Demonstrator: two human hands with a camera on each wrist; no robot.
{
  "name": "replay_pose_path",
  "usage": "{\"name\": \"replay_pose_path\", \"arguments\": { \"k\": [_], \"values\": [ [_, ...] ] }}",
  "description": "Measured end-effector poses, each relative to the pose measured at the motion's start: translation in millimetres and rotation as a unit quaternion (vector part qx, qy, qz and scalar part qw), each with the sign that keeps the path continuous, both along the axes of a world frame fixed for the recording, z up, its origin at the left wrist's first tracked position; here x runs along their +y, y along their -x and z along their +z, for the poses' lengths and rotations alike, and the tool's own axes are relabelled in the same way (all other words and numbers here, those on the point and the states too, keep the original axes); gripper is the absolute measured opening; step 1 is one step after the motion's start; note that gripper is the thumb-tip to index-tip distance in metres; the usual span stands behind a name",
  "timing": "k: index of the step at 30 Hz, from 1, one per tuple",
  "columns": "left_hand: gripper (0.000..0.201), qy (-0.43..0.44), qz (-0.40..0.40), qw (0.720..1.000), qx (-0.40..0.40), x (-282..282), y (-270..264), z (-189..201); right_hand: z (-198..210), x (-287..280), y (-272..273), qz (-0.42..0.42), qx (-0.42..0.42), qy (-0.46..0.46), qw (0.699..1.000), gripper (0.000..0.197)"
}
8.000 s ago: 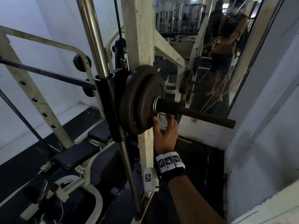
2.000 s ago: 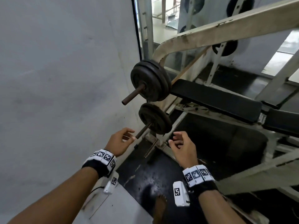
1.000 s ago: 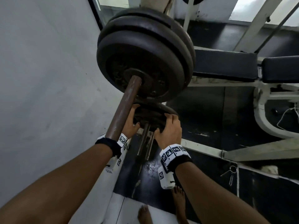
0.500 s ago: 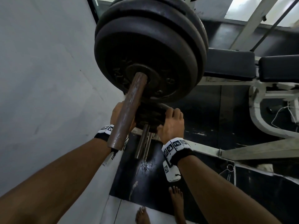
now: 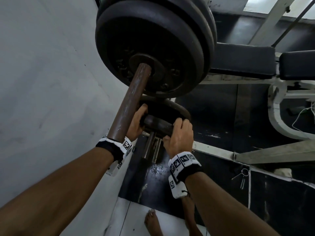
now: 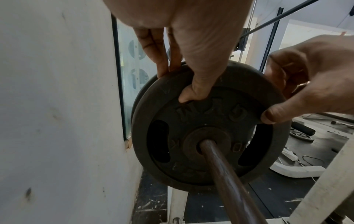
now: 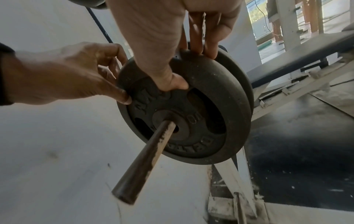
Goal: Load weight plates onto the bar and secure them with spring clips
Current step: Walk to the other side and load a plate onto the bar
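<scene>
Head view: both hands are down on the small weight plate at the lower storage peg, below the big plates. Left hand grips its rim at nine o'clock, right hand at three o'clock. A spring clip lies on the floor, well apart.

Left wrist view: the left thumb presses the plate's face, fingers curl behind the rim at twelve o'clock.

Right wrist view: the right thumb pinches the front, fingers hook between this plate and the plate behind. The peg's long axis runs toward seven o'clock, so the pull likely goes straight along it, both hands equally near.
</scene>
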State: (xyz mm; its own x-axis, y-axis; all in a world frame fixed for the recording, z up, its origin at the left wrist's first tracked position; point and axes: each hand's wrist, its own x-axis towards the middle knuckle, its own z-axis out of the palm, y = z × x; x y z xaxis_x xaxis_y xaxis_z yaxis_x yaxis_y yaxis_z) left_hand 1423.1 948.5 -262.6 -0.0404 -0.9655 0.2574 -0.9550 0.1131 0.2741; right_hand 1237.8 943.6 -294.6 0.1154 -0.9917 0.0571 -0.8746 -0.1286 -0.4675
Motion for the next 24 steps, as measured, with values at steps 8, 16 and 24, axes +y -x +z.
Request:
{"name": "replay_pose_path", "arguments": {
  "k": [8,16,24],
  "values": [
    [0.048,-0.05,0.019,0.998,-0.034,45.6,-15.0,-9.0,-6.9,34.4,4.0,0.016,-0.018,-0.021,0.999,0.049],
    [0.056,-0.091,0.012,0.99,0.103,56.5,-36.0,-34.4,-31.6,34.3,23.8,0.072,-0.075,0.009,0.995,0.049],
    [0.059,-0.034,-0.012,0.97,0.239,49.4,-54.6,-94.0,-88.3,22.8,43.2,0.173,-0.242,-0.012,0.955,0.064]
  ]
}}
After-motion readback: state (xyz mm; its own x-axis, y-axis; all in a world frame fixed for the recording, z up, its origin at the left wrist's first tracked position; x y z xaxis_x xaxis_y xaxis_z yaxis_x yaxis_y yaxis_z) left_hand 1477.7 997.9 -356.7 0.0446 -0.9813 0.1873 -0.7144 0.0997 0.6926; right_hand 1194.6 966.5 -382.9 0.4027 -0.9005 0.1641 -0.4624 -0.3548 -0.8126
